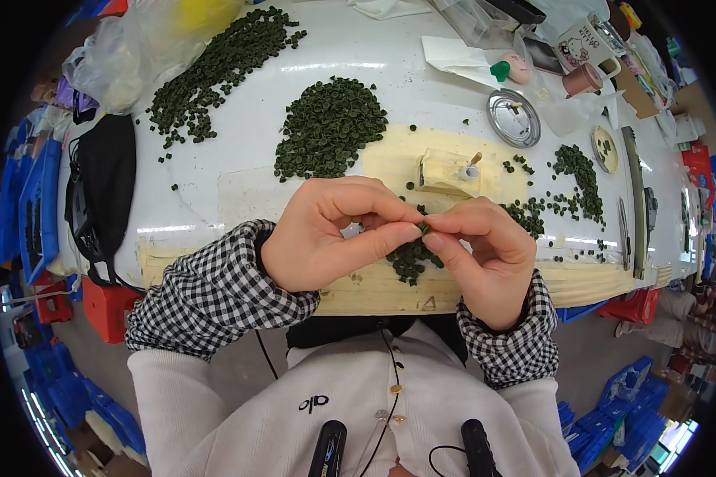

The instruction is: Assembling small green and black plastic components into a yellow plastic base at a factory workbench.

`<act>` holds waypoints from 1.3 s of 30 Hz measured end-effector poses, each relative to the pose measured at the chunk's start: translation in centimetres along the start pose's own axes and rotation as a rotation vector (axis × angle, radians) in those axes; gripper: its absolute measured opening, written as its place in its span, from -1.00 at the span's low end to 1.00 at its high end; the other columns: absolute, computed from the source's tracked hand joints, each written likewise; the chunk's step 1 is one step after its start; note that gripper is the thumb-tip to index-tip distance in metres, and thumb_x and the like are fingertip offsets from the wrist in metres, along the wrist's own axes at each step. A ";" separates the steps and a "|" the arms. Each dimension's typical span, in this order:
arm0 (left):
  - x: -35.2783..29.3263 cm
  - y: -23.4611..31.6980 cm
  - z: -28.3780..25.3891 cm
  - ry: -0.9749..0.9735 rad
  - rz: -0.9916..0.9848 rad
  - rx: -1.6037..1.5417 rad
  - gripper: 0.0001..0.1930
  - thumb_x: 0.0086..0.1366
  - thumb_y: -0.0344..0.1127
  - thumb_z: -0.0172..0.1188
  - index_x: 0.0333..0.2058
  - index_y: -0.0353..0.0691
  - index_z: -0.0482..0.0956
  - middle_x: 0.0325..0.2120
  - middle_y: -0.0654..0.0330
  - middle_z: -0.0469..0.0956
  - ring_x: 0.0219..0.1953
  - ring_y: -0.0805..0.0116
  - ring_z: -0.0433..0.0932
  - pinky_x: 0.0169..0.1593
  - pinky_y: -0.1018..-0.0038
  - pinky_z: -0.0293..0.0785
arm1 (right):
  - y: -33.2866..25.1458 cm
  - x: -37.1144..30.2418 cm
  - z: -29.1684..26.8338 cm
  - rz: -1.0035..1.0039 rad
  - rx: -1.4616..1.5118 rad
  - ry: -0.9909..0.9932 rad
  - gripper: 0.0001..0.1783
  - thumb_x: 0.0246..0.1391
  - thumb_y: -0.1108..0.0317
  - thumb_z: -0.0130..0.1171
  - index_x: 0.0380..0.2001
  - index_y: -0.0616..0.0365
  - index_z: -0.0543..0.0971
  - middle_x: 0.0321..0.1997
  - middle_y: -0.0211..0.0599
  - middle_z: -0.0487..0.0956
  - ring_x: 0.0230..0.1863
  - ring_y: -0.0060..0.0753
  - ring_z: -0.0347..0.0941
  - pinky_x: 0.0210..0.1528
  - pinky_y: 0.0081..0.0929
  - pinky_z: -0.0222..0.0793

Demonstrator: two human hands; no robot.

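My left hand (326, 234) and my right hand (485, 250) meet over the near edge of the table, fingertips almost touching. Between their pinched thumbs and forefingers is a small dark green round piece (423, 228), mostly covered by the fingers. A small heap of like green pieces (410, 266) lies just below the fingertips, partly hidden. Beyond them stands a tape-covered block (437, 171) with a short white tube and a brown stick. A large pile of green pieces (330, 127) sits past my left hand, and a smaller scatter (525, 216) beside my right.
Another long pile (223, 71) lies far left near plastic bags (127, 63). A black strapped item (107, 191) hangs at the left edge. To the right are more pieces (581, 179), a round metal lid (513, 118), tweezers (624, 230) and a white mug (585, 48).
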State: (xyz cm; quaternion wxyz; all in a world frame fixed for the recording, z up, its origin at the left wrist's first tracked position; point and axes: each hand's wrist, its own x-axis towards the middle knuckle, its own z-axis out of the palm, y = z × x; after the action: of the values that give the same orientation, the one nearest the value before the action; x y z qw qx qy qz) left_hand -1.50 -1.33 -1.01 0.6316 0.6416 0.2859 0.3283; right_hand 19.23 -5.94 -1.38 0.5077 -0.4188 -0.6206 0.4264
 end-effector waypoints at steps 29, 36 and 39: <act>0.7 -0.8 -0.6 -0.100 -0.291 -0.797 -0.79 0.41 -0.31 0.00 -0.13 -0.32 0.49 -0.36 0.20 0.55 -0.42 0.58 0.40 -0.37 0.65 0.31 | 0.2 -0.6 0.2 -0.151 -0.181 0.115 -0.75 -0.05 0.67 0.23 -0.23 0.28 0.61 -0.35 -0.21 0.56 -0.34 -0.42 0.49 -0.26 -0.58 0.40; 0.8 -0.7 -0.6 -0.101 -0.303 -0.747 -0.78 0.42 -0.30 -0.01 -0.13 -0.34 0.49 -0.37 0.21 0.55 -0.44 0.58 0.38 -0.37 0.65 0.31 | 0.0 -0.5 0.2 -0.143 -0.198 0.097 -0.75 -0.05 0.67 0.23 -0.23 0.29 0.61 -0.36 -0.21 0.56 -0.34 -0.40 0.48 -0.26 -0.57 0.39; 0.8 -0.6 -0.7 -0.112 -0.290 -0.729 -0.77 0.42 -0.30 -0.01 -0.13 -0.34 0.49 -0.37 0.21 0.55 -0.44 0.59 0.38 -0.37 0.66 0.31 | 0.0 -0.5 0.2 -0.135 -0.194 0.098 -0.75 -0.05 0.67 0.23 -0.24 0.29 0.61 -0.36 -0.21 0.56 -0.35 -0.40 0.48 -0.26 -0.57 0.39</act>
State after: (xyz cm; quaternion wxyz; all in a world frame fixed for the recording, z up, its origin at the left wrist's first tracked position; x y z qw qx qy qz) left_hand -1.51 -0.29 -1.62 0.8724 0.3451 0.2031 0.2801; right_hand 19.10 -6.46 -1.59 0.5219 -0.4435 -0.6603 0.3082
